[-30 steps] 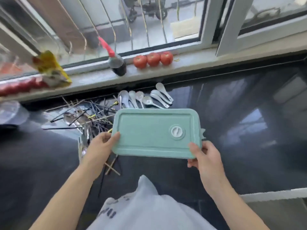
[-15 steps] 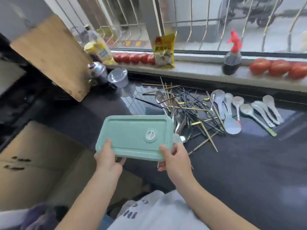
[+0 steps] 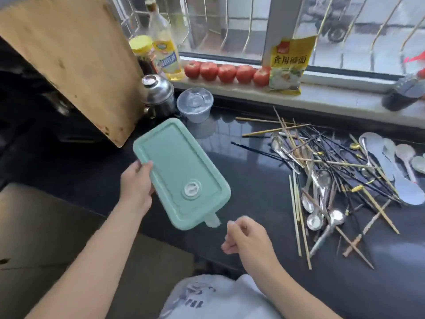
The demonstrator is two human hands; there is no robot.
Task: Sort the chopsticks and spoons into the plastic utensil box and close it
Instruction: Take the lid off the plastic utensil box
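Left hand (image 3: 135, 185) grips matte mint plastic utensil box (image 3: 180, 173), rounded rectangle, lid on, tilted above glossy black desk (image 3: 253, 187). Right hand (image 3: 247, 238) loosely curled, holding nothing. Chopsticks (image 3: 299, 157) and steel spoons (image 3: 319, 201) heaped right.

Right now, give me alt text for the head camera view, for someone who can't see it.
A person's left hand holds a closed green utensil box above a dark counter; the right hand hovers empty, fingers loosely curled. Chopsticks and spoons lie jumbled to the right, with tomatoes on the windowsill.
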